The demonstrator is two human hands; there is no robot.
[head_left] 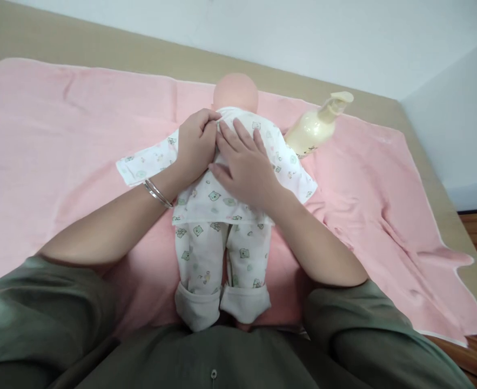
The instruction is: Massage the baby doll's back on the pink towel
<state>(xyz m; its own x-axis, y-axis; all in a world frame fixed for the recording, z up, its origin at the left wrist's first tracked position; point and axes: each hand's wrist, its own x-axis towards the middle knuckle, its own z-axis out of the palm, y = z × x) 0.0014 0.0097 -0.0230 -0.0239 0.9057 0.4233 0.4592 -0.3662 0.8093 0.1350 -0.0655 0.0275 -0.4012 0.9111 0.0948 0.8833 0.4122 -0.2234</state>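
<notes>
On the table [133,48] we have a pink blanket [44,162] spread wide, overhanging at the near right. The doll [236,92] lies on it near the middle, head towards the far edge and legs towards the near edge. Its printed shirt [212,202] covers the tops of its printed trousers [200,251], which have turned-up cuffs. Our right hand [246,165] rests open and flat on the shirt; our left hand [197,143] is curled, pinching the shirt by the neck. The pump bottle [311,131] is just beside the shirt, towards the far right corner. Silvery bangles [158,193] circle our left wrist.
</notes>
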